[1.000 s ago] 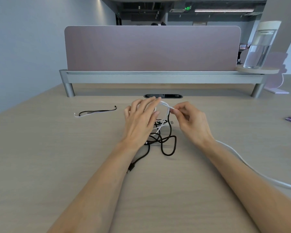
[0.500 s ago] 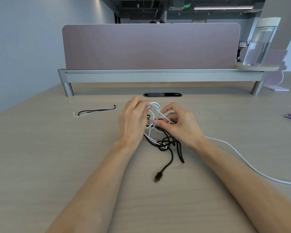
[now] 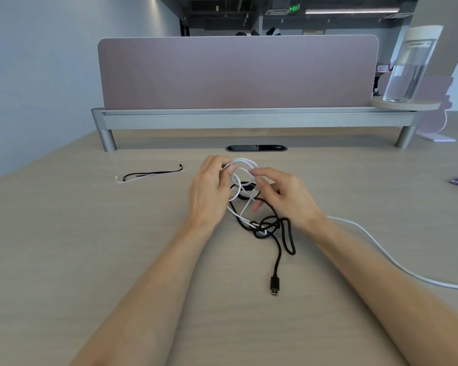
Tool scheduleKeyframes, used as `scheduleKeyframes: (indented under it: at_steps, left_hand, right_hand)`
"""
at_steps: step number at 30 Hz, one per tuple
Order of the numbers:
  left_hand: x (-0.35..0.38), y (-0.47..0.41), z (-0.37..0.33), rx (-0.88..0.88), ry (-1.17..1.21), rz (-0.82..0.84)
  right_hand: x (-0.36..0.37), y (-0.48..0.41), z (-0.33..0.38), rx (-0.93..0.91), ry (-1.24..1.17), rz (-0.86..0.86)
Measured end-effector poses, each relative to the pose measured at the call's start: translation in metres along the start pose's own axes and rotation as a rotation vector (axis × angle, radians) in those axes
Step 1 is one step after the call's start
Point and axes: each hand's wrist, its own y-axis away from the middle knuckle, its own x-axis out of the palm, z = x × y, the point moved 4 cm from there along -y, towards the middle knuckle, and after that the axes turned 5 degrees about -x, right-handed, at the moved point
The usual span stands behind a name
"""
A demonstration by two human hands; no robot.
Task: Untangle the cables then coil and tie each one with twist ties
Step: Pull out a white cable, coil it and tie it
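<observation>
The left hand [image 3: 209, 191] grips a small coil of the thin white cable [image 3: 242, 165] in curled fingers. The right hand [image 3: 288, 199] hooks a curled forefinger round the same coil from the other side, its thumb apart below. Both work over the middle of the pale wooden counter [image 3: 90, 260]. Beneath them the white cable passes through a knot of the black braided cable [image 3: 274, 284], whose plug lies free toward the near edge, while the white tail trails off to the right edge. The black and white twist ties [image 3: 148, 175] lie well apart, toward the left edge. Winding on now would likely tighten the black knot or drag it into the coil, since the strands are not yet parted. A slack grip could also let the loops spring open.
</observation>
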Motion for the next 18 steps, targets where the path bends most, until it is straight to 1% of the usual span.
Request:
scheduleKeyframes:
  at_steps: [3, 6, 8, 10, 11, 12, 14, 16, 17, 18]
  left_hand:
    - [0.004, 0.0, 0.014, -0.245, 0.155, 0.014]
    - [0.002, 0.0, 0.026, -0.461, 0.297, -0.033]
    - [0.0, 0.0, 0.035, -0.579, 0.369, -0.098]
    - [0.0, 0.001, 0.042, -0.644, 0.357, -0.119]
    - [-0.002, 0.002, 0.043, -0.623, 0.288, -0.106]
    - [-0.004, 0.001, 0.043, -0.542, 0.171, -0.098]
    - [-0.006, 0.0, 0.035, -0.262, -0.101, -0.054]
    - [0.003, 0.0, 0.021, 0.051, -0.268, 0.12]
    - [0.009, 0.004, 0.016, 0.16, -0.316, 0.234]
    - [0.016, 0.007, 0.014, 0.212, -0.344, 0.338]
  right_hand:
    - [-0.004, -0.006, -0.01, 0.018, 0.25, 0.035]
    - [-0.01, -0.005, -0.011, -0.02, 0.435, 0.057]
    - [-0.013, -0.006, -0.011, -0.055, 0.51, 0.052]
    - [-0.014, -0.007, -0.01, -0.073, 0.523, 0.032]
    - [-0.015, -0.008, -0.011, -0.074, 0.505, 0.031]
    - [-0.014, -0.007, -0.011, -0.072, 0.488, 0.044]
    - [-0.011, -0.006, -0.014, -0.082, 0.496, 0.08]
    - [-0.009, -0.005, -0.018, -0.079, 0.479, 0.094]
    - [-0.008, -0.006, -0.02, -0.072, 0.441, 0.095]
    - [-0.007, -0.006, -0.021, -0.073, 0.404, 0.101]
